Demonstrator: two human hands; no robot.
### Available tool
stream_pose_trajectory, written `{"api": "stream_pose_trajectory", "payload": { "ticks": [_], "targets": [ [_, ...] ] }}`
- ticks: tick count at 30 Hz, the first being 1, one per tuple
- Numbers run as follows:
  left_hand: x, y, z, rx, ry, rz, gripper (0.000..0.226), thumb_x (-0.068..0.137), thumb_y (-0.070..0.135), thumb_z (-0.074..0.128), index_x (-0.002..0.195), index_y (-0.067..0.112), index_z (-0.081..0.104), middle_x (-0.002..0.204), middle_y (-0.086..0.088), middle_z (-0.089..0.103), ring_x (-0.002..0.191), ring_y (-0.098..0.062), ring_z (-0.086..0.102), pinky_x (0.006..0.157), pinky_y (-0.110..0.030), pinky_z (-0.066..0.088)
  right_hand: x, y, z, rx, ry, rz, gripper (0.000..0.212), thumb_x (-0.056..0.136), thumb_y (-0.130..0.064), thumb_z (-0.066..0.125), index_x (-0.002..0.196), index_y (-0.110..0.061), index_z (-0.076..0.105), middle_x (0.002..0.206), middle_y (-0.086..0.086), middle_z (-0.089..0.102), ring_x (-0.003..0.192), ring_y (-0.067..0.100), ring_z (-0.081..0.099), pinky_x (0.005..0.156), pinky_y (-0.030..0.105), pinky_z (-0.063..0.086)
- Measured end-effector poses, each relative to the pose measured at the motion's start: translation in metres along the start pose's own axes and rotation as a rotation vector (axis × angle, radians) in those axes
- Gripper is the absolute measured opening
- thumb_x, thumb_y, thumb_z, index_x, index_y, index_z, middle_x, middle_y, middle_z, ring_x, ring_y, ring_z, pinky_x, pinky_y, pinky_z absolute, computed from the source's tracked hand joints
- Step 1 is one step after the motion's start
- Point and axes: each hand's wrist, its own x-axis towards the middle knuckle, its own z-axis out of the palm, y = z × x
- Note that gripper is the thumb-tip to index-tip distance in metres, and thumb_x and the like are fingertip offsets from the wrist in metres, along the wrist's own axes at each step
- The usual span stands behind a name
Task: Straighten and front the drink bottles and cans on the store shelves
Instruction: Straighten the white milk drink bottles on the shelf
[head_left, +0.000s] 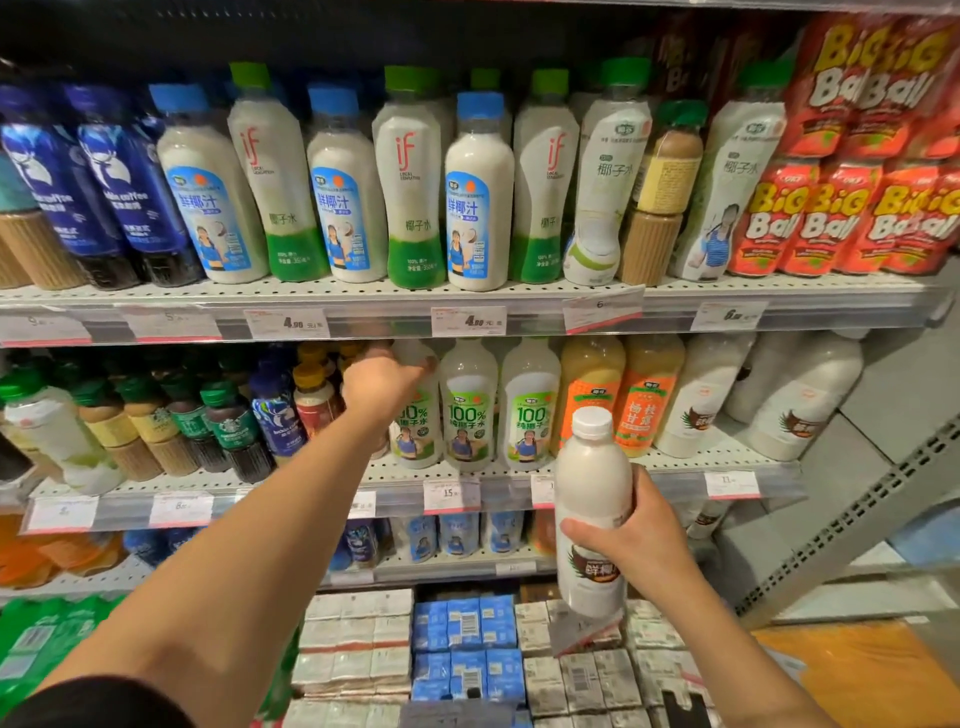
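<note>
My right hand (641, 540) grips a large white coconut-milk bottle (592, 483) with a white cap, held upright in front of the middle shelf (675, 467). My left hand (382, 387) reaches into that shelf, fingers curled round the shoulder of the leftmost pale 100% coconut-water bottle (415, 421). Two matching bottles (467, 410) stand to its right, then two orange juice bottles (644, 395) and more large white bottles (701, 395). The upper shelf (363, 296) carries blue-label and green-cap coconut drinks (478, 192).
Coffee bottles (228, 421) crowd the left of the middle shelf. Red Big Ball packs (857, 156) fill the upper right. Stacked drink cartons (462, 644) sit below my arms. A slanted grey shelf bracket (857, 525) runs down the right side.
</note>
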Motion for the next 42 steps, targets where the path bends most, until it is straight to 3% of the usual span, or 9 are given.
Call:
{"api": "stream_pose_trajectory", "payload": {
  "ticks": [4,11,20,22,25,27,30,35,42],
  "targets": [
    [0.008,0.000,-0.007,0.122,-0.020,0.096,0.061,0.080,0.072,0.066,0.105,0.016,0.067,0.093,-0.009,0.072,0.084,-0.030,0.070,0.076,-0.042,0.061,-0.004,0.008,-0.006,0.012,0.037,0.001,0.089,0.044,-0.053,0.091,0.124,-0.039,0.053,0.115,-0.019,0.067,0.104,0.008,0.065,0.088,0.043,0.056],
    [0.017,-0.006,-0.021,0.261,-0.099,0.203,0.066,0.088,0.076,0.051,0.097,0.012,0.064,0.069,-0.009,0.071,0.050,-0.025,0.070,0.058,-0.042,0.063,-0.005,0.009,-0.007,0.006,0.046,0.031,0.082,0.053,-0.040,0.096,0.123,-0.036,0.053,0.113,-0.017,0.065,0.104,0.010,0.064,0.090,0.045,0.056],
    [0.011,-0.011,-0.016,-0.013,-0.077,0.163,0.065,0.084,0.069,0.064,0.115,0.012,0.061,0.089,-0.011,0.072,0.068,-0.033,0.069,0.066,-0.046,0.062,-0.008,0.004,-0.016,0.060,0.083,0.055,0.077,0.059,-0.029,0.098,0.122,-0.034,0.054,0.111,-0.019,0.065,0.102,0.002,0.063,0.083,0.035,0.052],
    [0.002,-0.014,-0.013,-0.090,0.001,0.133,0.059,0.085,0.064,0.067,0.103,0.008,0.064,0.084,-0.012,0.070,0.072,-0.035,0.067,0.066,-0.046,0.060,-0.009,0.007,-0.023,0.080,0.099,0.076,0.076,0.059,-0.031,0.098,0.121,-0.035,0.054,0.112,-0.018,0.066,0.102,0.002,0.064,0.082,0.033,0.052],
    [-0.030,-0.009,-0.007,-0.143,0.285,0.137,0.040,0.088,0.046,0.060,0.092,0.007,0.064,0.093,-0.014,0.064,0.083,-0.035,0.063,0.074,-0.044,0.052,-0.010,0.014,-0.038,0.122,0.137,0.112,0.075,0.060,-0.031,0.097,0.121,-0.034,0.055,0.112,-0.015,0.068,0.102,0.005,0.065,0.084,0.035,0.054],
    [-0.064,0.005,-0.001,-0.226,0.323,0.237,0.026,0.091,0.032,0.061,0.108,0.013,0.065,0.110,-0.004,0.062,0.087,-0.026,0.061,0.081,-0.036,0.046,-0.010,0.020,-0.048,0.146,0.169,0.133,0.074,0.061,-0.029,0.097,0.122,-0.031,0.056,0.111,-0.014,0.068,0.102,0.007,0.066,0.086,0.038,0.056],
    [-0.110,0.036,0.016,-0.185,0.122,0.544,0.014,0.094,0.025,0.063,0.108,0.023,0.067,0.108,0.007,0.063,0.071,-0.016,0.064,0.074,-0.034,0.051,-0.007,0.031,-0.063,0.173,0.208,0.157,0.073,0.058,-0.033,0.097,0.120,-0.032,0.057,0.112,-0.013,0.069,0.103,0.009,0.067,0.087,0.040,0.058],
    [-0.130,0.105,0.050,0.092,0.109,1.059,0.039,0.086,0.037,0.058,0.121,0.020,0.063,0.137,-0.001,0.058,0.122,-0.029,0.051,0.094,-0.048,0.046,0.001,0.051,-0.097,0.151,0.260,0.166,0.085,0.049,-0.048,0.094,0.123,-0.034,0.055,0.115,-0.011,0.068,0.104,0.010,0.067,0.089,0.043,0.059],
    [-0.145,0.191,0.102,0.338,0.100,1.077,0.066,0.084,0.032,0.068,0.144,0.016,0.048,0.162,-0.009,0.033,0.151,-0.035,0.025,0.121,-0.057,0.021,0.038,0.081,-0.160,0.140,0.279,0.162,0.080,0.056,-0.033,0.094,0.125,-0.032,0.053,0.113,-0.013,0.066,0.105,0.014,0.065,0.091,0.044,0.057]
  ]
}}
